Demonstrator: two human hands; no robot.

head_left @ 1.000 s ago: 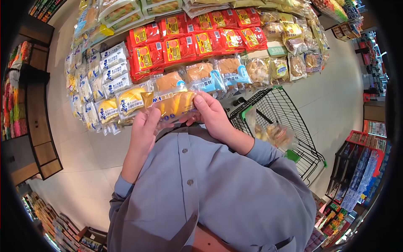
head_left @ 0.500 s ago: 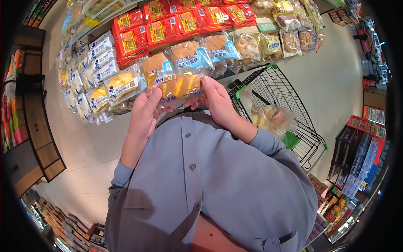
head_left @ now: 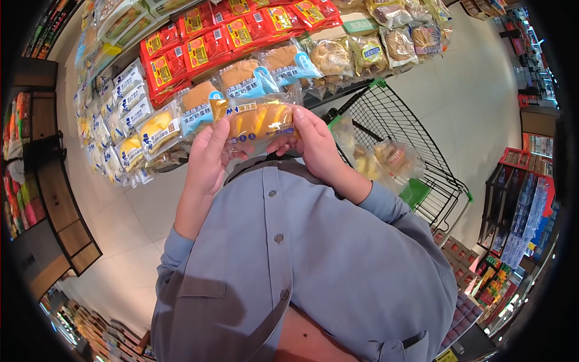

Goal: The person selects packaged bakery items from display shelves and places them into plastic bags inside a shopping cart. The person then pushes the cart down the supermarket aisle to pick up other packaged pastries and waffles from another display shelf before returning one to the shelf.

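Wears a loose grey-blue shirt (head_left: 350,259), matte and lightly creased, with round dark buttons (head_left: 278,238) spaced along a stitched placket (head_left: 270,214). Opens in a V at the neck. Carries a flat patch pocket (head_left: 202,265) on the left chest, outlined by plain seams. Ends in plain cuffs above the wrists, at both left sleeve (head_left: 177,248) and right sleeve (head_left: 386,202). Shows darker grey cloth (head_left: 265,169) beyond the hem.

"液态奶蛋糕" (Chinese), on blue-banded cake packets (head_left: 246,78)
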